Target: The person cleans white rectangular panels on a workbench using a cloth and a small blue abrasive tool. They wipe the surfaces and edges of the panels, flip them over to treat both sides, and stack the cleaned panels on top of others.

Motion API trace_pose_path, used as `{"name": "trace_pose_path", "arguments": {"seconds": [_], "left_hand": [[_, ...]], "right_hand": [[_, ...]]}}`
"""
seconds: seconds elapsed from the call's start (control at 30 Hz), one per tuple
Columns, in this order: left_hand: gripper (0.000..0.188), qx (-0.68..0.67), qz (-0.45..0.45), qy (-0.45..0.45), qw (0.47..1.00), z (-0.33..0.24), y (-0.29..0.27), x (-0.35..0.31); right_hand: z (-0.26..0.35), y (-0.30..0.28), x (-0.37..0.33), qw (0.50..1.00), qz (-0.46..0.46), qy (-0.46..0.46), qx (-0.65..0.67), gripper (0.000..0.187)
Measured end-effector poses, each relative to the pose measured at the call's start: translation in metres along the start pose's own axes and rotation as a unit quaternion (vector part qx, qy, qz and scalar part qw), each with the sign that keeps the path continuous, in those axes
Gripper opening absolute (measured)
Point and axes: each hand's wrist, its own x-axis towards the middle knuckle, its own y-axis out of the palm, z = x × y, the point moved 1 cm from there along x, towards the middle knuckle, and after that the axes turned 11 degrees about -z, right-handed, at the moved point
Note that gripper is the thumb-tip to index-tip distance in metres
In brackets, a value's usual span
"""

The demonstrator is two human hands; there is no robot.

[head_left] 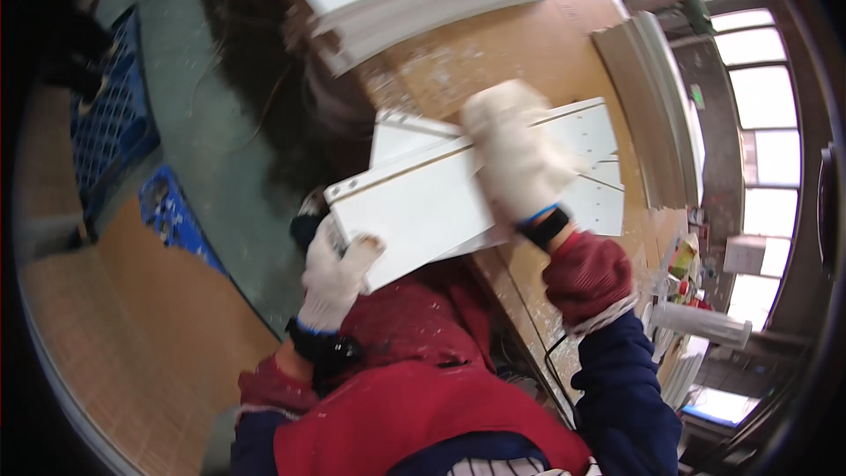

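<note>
"Red apron (423, 410) sat nearest; what did the left hand (335, 275) hold?"
"Its grip pinched the near end of a grooved white panel (414, 216)."
"And the right hand (518, 152)?"
"Blurred over that panel; I couldn't tell its grip. The panel crossed other white panels (601, 208), jutting past the bench (441, 62)."

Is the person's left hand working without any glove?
No, the left hand wears a whitish glove as it grips one end of the white board.
</note>
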Motion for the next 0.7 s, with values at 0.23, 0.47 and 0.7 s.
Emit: {"name": "trace_pose_path", "arguments": {"seconds": [0.23, 0.47, 0.7], "left_hand": [[0.037, 0.027, -0.094, 0.049, 0.994, 0.023, -0.014, 0.008], [0.028, 0.049, -0.161, 0.006, 0.986, 0.011, -0.027, -0.007], [0.033, 0.127, -0.243, 0.068, 0.959, -0.005, -0.008, -0.009]], "right_hand": [[0.053, -0.023, 0.000, 0.992, 0.072, -0.040, 0.100, 0.033], [-0.212, -0.005, -0.067, 0.914, 0.119, 0.382, -0.068, 0.029], [-0.232, -0.012, -0.048, 0.936, 0.078, 0.343, 0.014, 0.027]]}}
